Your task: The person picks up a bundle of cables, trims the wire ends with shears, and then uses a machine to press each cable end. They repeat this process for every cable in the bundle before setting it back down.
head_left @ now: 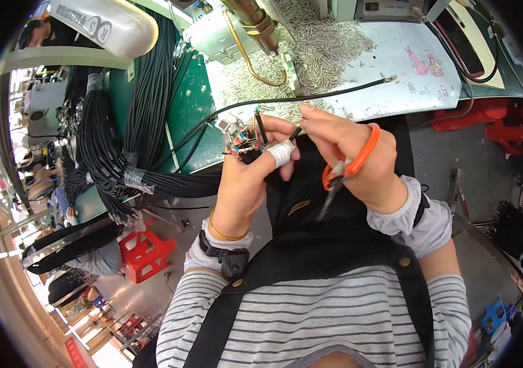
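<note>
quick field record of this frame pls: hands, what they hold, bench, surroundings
left hand: grips the stripped cable end with coloured wires fanned out; white tape on one finger
right hand: pinches a thin black wire; orange-handled scissors hang from its fingers, blades down
black cable: runs from the hands across the bench
bench: pale mat strewn with small metal bits
cable bundles: taped black bundles draped at the person's left
stools: red, on the floor

Bright even workshop light, soft shadows, strong fisheye bending, black vignette at corners, blown-out glare lower left
</note>
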{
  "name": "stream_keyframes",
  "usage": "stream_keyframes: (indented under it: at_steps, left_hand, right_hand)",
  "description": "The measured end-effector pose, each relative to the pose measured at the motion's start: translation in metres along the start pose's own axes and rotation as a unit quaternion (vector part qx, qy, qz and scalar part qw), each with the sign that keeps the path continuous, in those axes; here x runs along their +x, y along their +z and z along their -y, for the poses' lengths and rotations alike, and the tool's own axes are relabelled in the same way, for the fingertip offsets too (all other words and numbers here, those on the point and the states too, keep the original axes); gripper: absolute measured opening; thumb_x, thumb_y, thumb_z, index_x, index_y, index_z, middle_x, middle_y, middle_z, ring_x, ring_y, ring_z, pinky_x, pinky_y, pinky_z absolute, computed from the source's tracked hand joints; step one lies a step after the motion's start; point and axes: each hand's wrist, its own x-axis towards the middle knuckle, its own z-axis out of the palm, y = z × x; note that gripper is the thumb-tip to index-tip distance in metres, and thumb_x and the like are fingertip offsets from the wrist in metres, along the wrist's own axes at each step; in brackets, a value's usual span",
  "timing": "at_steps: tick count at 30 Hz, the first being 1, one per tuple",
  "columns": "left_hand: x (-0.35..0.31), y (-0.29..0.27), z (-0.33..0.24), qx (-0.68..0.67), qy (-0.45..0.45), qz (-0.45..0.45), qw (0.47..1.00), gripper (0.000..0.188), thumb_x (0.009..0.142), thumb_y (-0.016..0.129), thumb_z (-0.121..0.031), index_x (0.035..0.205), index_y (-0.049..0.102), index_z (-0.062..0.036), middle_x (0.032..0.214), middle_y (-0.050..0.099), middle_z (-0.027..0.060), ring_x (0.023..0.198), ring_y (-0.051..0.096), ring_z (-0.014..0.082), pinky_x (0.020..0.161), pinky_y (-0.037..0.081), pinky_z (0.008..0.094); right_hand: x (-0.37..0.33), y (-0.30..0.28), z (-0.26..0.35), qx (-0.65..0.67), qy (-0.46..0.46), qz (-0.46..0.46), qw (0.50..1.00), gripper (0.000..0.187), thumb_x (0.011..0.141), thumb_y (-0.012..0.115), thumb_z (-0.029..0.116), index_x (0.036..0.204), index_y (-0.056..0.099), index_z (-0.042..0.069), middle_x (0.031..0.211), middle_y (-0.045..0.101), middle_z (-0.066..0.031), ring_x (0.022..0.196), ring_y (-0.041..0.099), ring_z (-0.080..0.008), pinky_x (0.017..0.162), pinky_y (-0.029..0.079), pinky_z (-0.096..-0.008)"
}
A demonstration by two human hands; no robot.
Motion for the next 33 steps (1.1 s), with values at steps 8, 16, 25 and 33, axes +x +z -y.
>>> stream_keyframes:
  at_steps: [8, 16, 25, 33]
  left_hand:
    - [-0.001, 0.004, 0.002, -0.014, 0.000, -0.032, 0.999, 0.018, 0.076, 0.053, 0.003, 0.094, 0.051, 0.0043, 0.067, 0.048, 0.0037, 0.045, 0.035, 0.0062, 0.040, 0.025, 0.0204]
    - [0.000, 0.002, 0.001, -0.013, -0.037, -0.037, 0.999, 0.016, 0.075, 0.055, 0.006, 0.090, 0.057, 0.0021, 0.065, 0.052, -0.0010, 0.046, 0.035, 0.0018, 0.041, 0.026, 0.0176]
    - [-0.005, 0.008, 0.001, -0.016, -0.026, -0.043, 0.999, 0.013, 0.075, 0.058, 0.005, 0.087, 0.055, 0.0021, 0.064, 0.050, -0.0010, 0.047, 0.036, 0.0023, 0.042, 0.026, 0.0173]
    - [-0.005, 0.001, 0.000, -0.081, -0.034, -0.038, 0.995, 0.016, 0.073, 0.060, 0.005, 0.088, 0.055, 0.0020, 0.066, 0.052, 0.0010, 0.049, 0.040, 0.0035, 0.043, 0.029, 0.0183]
  right_hand:
    - [-0.001, -0.003, 0.000, 0.028, 0.016, 0.024, 0.999, 0.028, 0.063, 0.066, -0.008, 0.088, 0.060, 0.002, 0.083, 0.064, -0.0111, 0.057, 0.061, -0.0152, 0.047, 0.046, -0.0209]
    - [-0.005, -0.005, 0.001, -0.006, 0.006, 0.026, 1.000, 0.026, 0.064, 0.065, -0.008, 0.087, 0.059, 0.003, 0.074, 0.062, -0.0068, 0.051, 0.057, -0.0145, 0.044, 0.043, -0.0223]
    - [-0.011, 0.004, 0.003, 0.044, 0.068, 0.006, 0.997, 0.026, 0.066, 0.064, -0.008, 0.088, 0.055, 0.002, 0.075, 0.061, -0.0086, 0.052, 0.057, -0.0162, 0.043, 0.043, -0.0234]
    - [-0.007, -0.003, 0.008, 0.094, 0.123, -0.001, 0.988, 0.021, 0.067, 0.068, 0.001, 0.084, 0.054, 0.002, 0.067, 0.059, -0.0089, 0.052, 0.059, -0.0199, 0.045, 0.045, -0.0255]
